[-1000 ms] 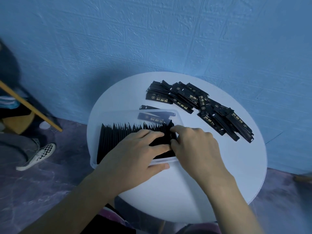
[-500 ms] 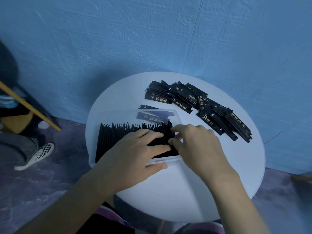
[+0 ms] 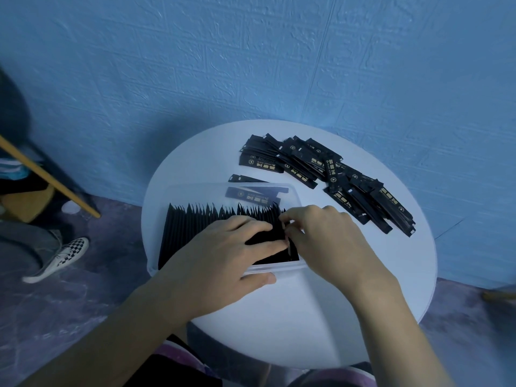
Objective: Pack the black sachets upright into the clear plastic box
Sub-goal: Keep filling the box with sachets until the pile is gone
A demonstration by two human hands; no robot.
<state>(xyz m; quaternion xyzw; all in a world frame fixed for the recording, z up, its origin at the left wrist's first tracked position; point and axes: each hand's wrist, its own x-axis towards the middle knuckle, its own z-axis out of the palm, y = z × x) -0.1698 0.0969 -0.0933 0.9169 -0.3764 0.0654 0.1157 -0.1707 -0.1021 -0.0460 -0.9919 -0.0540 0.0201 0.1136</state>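
Left hand (image 3: 220, 258) presses sachets (image 3: 201, 230) in box (image 3: 195, 187); right hand (image 3: 326, 241) pinches 1.

Plain indoor room, home-like or small workspace: round white table (image 3: 307, 308) against blue textured wall (image 3: 195, 65), mottled grey floor (image 3: 55, 325) left of it, bystander's checkered sneaker (image 3: 60, 258) there.

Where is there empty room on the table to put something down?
Bare table lies in front of the clear box, between the forearms, and on the right, between the right hand and the rim. Also behind the box's left end. Crowded: the loose sachets far right, and the upright sachets under the left hand.
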